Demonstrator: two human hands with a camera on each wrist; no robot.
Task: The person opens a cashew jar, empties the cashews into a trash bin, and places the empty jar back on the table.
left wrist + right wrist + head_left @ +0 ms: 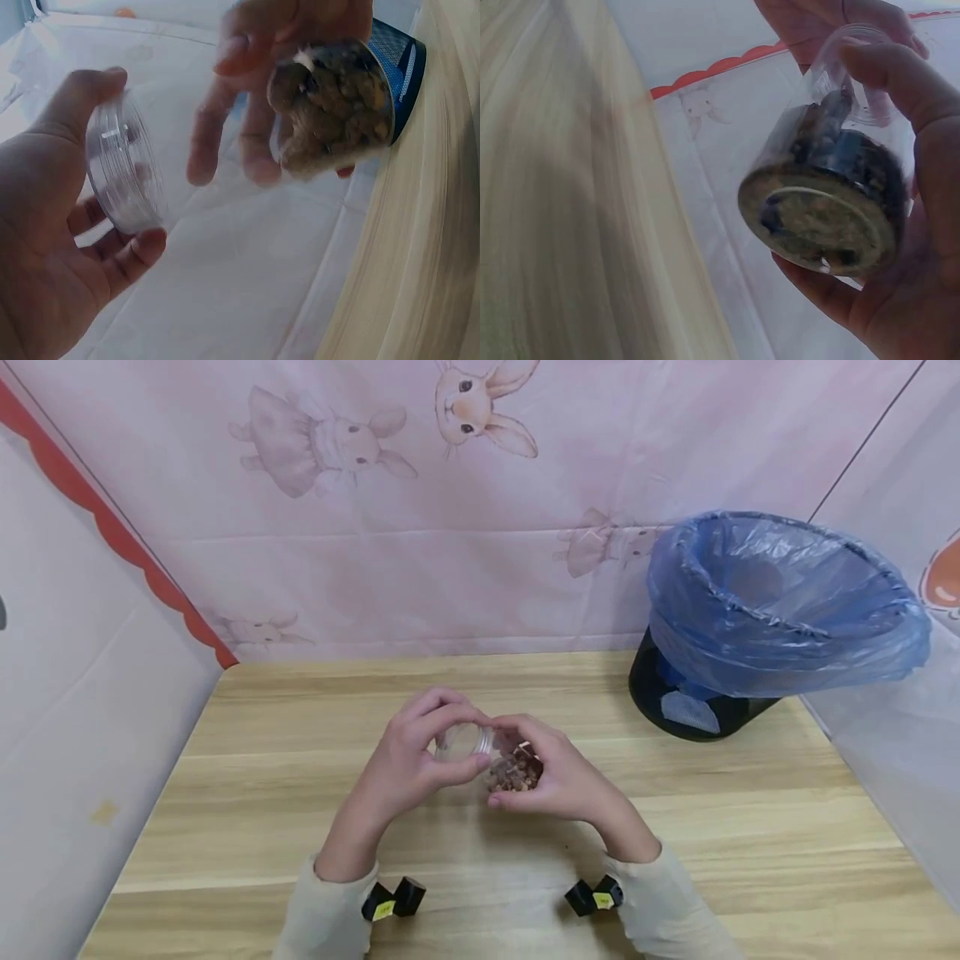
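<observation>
Pinching a clear ridged plastic lid (pixel 459 745) by its edge, the left hand (pixel 408 758) has its thumb below and fingers above. Just to its right, the right hand (pixel 567 774) curls round a clear jar (pixel 517 772), thumb on the near side. Brown lumpy pieces (pixel 337 112) fill the jar's lower part; what they are is hard to make out. The jar lies tilted, its base angled away from the left hand and its upper end towards it. Whether lid and jar touch cannot be told, since fingers and see-through plastic overlap there; part of the jar's side is hidden behind the right hand's fingers.

Below each hand, at the pale sleeves (pixel 330 914), sit small black devices (pixel 408 896); their yellow stickers (pixel 384 910) bear dark marks too small to read. The sleeves are cut off by the lower edge of the head view. Under both hands spreads a wood-grain table (pixel 225 793). Beyond and to the right of the right hand, a black mesh wastebasket (pixel 690 714) wears a blue plastic liner (pixel 787 664) that covers most of its body. Farther off, ahead of both hands, hangs a pink backdrop (pixel 450 585) printed with rabbits, some of them faint.
</observation>
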